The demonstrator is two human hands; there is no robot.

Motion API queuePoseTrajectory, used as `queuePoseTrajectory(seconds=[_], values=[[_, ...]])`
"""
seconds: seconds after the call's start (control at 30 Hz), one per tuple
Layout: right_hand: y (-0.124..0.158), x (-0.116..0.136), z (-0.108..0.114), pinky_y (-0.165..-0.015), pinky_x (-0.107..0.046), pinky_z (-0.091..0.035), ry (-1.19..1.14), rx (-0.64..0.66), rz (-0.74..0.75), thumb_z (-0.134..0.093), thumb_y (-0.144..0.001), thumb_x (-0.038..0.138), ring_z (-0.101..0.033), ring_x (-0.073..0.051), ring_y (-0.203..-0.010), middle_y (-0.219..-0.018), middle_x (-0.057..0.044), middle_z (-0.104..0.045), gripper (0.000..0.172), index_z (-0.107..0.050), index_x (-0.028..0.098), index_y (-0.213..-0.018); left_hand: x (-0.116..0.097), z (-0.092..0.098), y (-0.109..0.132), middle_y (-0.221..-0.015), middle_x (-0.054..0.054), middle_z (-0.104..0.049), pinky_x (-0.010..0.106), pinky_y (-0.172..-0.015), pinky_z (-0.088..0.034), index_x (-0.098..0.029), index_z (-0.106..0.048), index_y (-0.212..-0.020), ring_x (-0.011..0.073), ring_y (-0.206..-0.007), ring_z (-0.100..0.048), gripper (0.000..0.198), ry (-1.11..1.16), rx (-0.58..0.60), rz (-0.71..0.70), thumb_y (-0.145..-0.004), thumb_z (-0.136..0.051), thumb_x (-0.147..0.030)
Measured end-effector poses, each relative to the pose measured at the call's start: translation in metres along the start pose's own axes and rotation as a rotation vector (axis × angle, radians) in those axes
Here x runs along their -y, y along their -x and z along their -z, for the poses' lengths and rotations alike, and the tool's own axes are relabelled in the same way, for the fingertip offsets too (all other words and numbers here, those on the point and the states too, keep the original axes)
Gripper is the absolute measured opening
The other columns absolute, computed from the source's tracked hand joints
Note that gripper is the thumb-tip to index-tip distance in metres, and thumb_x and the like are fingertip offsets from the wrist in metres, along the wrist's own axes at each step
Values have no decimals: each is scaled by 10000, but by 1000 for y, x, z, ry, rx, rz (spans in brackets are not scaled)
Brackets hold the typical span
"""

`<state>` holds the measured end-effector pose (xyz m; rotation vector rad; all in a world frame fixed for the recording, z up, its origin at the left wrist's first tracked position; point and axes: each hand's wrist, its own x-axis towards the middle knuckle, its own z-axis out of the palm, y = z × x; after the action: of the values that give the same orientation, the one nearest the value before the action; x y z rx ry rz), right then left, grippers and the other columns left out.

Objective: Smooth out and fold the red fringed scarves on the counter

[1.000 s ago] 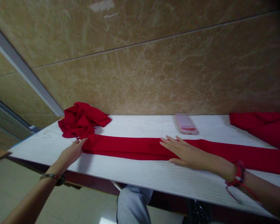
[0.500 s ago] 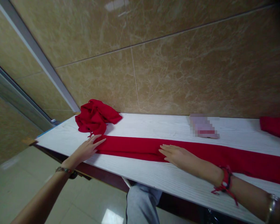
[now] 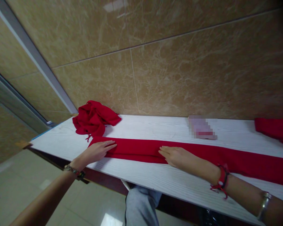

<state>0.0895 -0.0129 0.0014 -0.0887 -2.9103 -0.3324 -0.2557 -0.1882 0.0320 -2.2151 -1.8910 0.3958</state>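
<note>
A long red cloth strip (image 3: 141, 150) lies folded flat along the white table (image 3: 155, 179), running off to the right. My left hand (image 3: 97, 151) rests flat on the strip's left part, fingers stretched out to the right. My right hand (image 3: 175, 155) lies flat on the strip's middle, fingers together and pointing left. Neither hand grips the cloth. A crumpled red cloth (image 3: 93, 117) sits at the table's far left, just behind the strip's left end.
A pink phone (image 3: 201, 131) lies near the wall behind the strip. More red cloth (image 3: 274, 128) shows at the right edge. A brown tiled wall stands right behind the table. My knee (image 3: 141, 205) shows under the table's front edge.
My left hand has slid to the right along the strip from its left end. My right hand has stayed flat on the strip's middle. The view has shifted a little.
</note>
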Motion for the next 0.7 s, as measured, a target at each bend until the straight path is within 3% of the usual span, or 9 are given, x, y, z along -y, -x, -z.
queuePoseTrajectory(seconds=[0.13, 0.23, 0.43, 0.53, 0.7], values=[[4, 0, 3, -835, -294, -496, 6, -7, -6, -375, -706, -91, -555, -198, -1030, -1165, -142, -559, 502, -518, 72, -1159, 10, 0, 5, -1320, 24, -440, 281, -852, -457, -323, -356, -1293, 175, -1076, -527, 718, 5, 43, 31, -697, -311, 73], [5, 0, -4, -819, -291, -503, 63, -85, -45, -345, -693, -101, -573, -191, -1003, -1127, -143, -585, 498, -541, 70, -1118, 22, -8, 16, -1333, 31, -423, 277, -818, -476, -319, -328, -1308, 180, -1067, -537, 705, -4, 44, 95, -721, -273, 67], [9, 1, -8, -726, -296, -539, 187, -142, 11, -352, -691, -86, -612, -207, -920, -1068, -160, -614, 488, -525, 48, -1127, 27, -15, 32, -1364, 69, -373, 283, -959, -376, -203, -310, -1328, 162, -1168, -442, 614, 25, 0, 124, -753, -281, 9], [7, 0, -7, -736, -291, -532, 194, -129, 10, -370, -718, -68, -614, -202, -916, -1062, -155, -618, 454, -529, 60, -1124, 10, -4, 19, -1340, 93, -404, 315, -986, -350, -176, -363, -1302, 192, -1182, -422, 531, 23, -50, 76, -776, -382, -105], [-6, 0, -12, -727, -309, -528, 165, -115, 19, -423, -747, -35, -615, -220, -908, -1013, -166, -635, 344, -572, 54, -1044, -45, 18, -36, -1224, 94, -523, 326, -890, -438, -186, -476, -1208, 207, -1053, -529, 407, 14, -110, -69, -810, -471, -273]])
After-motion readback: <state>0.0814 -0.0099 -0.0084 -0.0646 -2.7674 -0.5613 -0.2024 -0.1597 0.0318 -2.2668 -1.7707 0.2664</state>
